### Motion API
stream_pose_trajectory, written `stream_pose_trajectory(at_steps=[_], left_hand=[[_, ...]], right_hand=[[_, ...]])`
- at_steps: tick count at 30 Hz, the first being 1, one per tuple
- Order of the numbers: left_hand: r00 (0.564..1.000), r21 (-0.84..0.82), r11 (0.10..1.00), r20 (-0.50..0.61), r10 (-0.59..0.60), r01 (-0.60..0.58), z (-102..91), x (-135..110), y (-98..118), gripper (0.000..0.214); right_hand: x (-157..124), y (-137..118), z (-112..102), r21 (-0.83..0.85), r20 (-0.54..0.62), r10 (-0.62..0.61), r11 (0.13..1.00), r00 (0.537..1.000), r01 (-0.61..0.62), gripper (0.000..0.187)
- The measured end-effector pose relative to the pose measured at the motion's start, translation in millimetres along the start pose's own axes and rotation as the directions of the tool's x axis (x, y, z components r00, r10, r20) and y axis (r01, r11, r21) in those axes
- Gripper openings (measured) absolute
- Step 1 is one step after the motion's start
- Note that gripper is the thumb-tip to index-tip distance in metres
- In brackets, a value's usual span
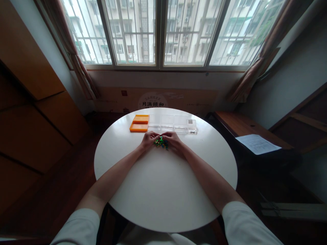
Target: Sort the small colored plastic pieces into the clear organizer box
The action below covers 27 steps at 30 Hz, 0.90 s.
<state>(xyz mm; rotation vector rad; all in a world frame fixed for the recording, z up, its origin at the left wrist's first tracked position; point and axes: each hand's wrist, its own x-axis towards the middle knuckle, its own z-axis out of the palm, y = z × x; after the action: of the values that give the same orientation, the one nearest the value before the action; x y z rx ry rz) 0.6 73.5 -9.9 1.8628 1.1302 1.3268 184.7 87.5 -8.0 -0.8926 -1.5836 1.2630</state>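
A small heap of tiny coloured pieces (161, 143), green, blue and orange, lies on the round white table (163, 190). My left hand (148, 139) and my right hand (173, 139) rest on either side of the heap, fingers curled in toward it and touching its top. Whether either hand grips a piece is too small to make out. Just beyond the hands stands a clear plastic compartment box (172, 123) with an orange lid or tray (139, 123) at its left end.
A dark wooden side desk (237, 126) with a sheet of paper (257, 143) stands to the right. A large barred window (163, 32) and curtains fill the far wall. Brown cabinets (38, 112) line the left side.
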Motion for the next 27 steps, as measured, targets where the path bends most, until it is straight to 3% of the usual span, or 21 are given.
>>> stream_pose_trajectory(at_steps=[27], left_hand=[[0.999, -0.019, 0.999, 0.032, 0.028, -0.027, -0.1, 0.2, -0.8, 0.027]], right_hand=[[0.2, -1.2, 1.9, 0.031, -0.016, -0.014, 0.999, 1.0, 0.014, 0.028]])
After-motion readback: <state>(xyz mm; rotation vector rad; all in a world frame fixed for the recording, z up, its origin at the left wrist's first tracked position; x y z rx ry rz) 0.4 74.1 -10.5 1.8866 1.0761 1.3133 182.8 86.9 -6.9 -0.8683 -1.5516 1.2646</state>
